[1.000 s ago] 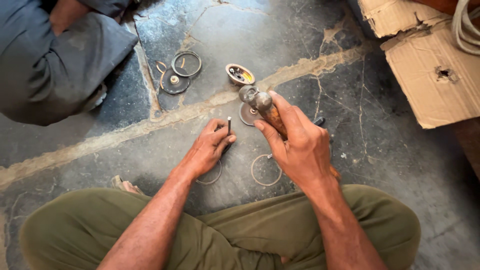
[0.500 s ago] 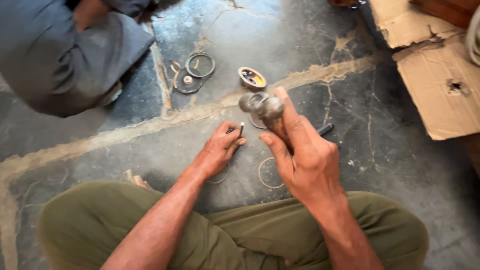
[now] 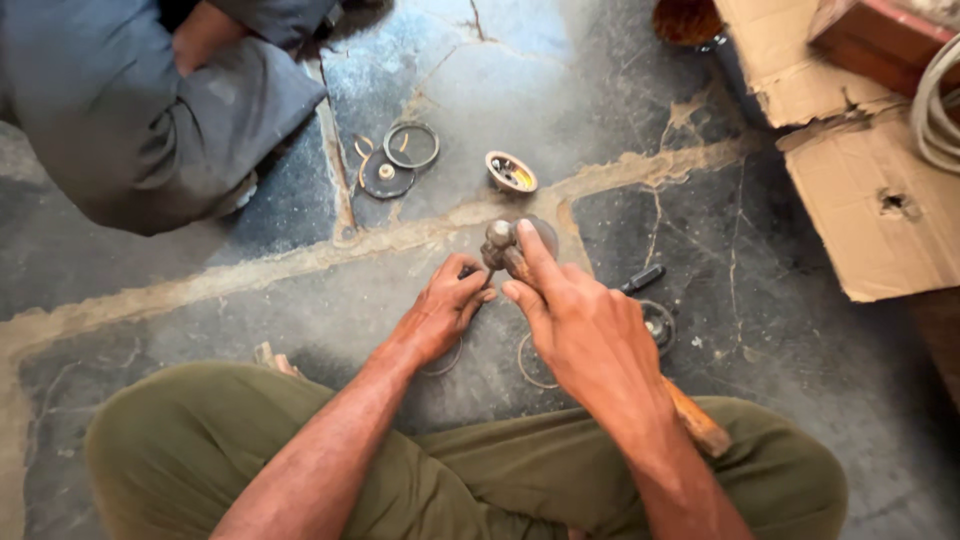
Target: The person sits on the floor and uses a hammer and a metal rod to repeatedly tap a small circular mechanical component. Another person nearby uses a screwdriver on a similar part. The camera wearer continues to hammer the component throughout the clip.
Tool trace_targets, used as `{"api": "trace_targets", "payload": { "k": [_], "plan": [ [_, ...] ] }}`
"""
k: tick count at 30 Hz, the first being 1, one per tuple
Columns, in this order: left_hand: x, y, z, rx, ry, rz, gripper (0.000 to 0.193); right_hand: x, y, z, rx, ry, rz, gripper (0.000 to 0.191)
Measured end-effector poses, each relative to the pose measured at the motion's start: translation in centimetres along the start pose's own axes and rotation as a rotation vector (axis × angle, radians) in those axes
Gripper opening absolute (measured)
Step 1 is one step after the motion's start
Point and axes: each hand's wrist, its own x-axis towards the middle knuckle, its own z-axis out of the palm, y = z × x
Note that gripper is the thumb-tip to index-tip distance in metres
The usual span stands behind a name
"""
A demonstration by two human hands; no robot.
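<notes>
I sit cross-legged on a dark stone floor. My right hand (image 3: 585,330) grips a hammer (image 3: 500,245) close to its metal head, and the wooden handle end sticks out below my wrist (image 3: 698,425). My left hand (image 3: 440,315) pinches a small dark punch or pin, mostly hidden by the fingers, and rests on the floor just left of the hammer head. A round metal part (image 3: 545,235) lies under the hammer head. Thin wire rings (image 3: 530,365) lie on the floor beneath my hands.
Further away lie a small round cup-shaped part (image 3: 511,172), a dark disc (image 3: 386,180) and a ring (image 3: 411,146). A dark tool (image 3: 640,280) lies to the right. Another person in grey clothing (image 3: 130,110) sits at top left. Torn cardboard (image 3: 860,190) is at right.
My two hands have come closer together, with the hammer head lowered toward my left fingers. The view has shifted slightly, so floor parts appear lower in the frame.
</notes>
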Motion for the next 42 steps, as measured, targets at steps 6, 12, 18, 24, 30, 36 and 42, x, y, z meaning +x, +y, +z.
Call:
{"api": "trace_targets", "payload": {
  "k": [6,12,18,24,30,36,42],
  "plan": [
    [0.0,-0.2,0.2,-0.031,-0.023,-0.066,0.019,-0.7,1.2,0.6,0.055,0.090,0.006,0.055],
    [0.1,-0.1,0.2,-0.016,0.011,-0.050,0.020,-0.3,1.9,2.2,-0.047,-0.031,0.002,0.057],
    [0.0,-0.5,0.7,-0.004,-0.015,-0.049,0.019,-0.9,-2.3,-3.5,0.188,0.339,-0.071,0.049],
    [0.0,-1.1,1.1,0.009,-0.017,-0.067,0.016,0.4,-1.7,-1.0,-0.065,0.128,-0.064,0.045],
    [-0.2,-1.2,1.1,-0.024,0.068,0.003,0.021,-0.9,0.7,3.0,-0.076,-0.080,0.000,0.054],
    [0.0,-1.5,1.1,-0.145,0.092,-0.212,0.021,-0.2,2.9,0.5,0.091,0.345,0.004,0.047],
    [-0.2,-2.0,1.1,-0.142,0.105,-0.158,0.021,-0.7,5.2,-0.1,0.248,0.405,0.070,0.037]
  ]
}}
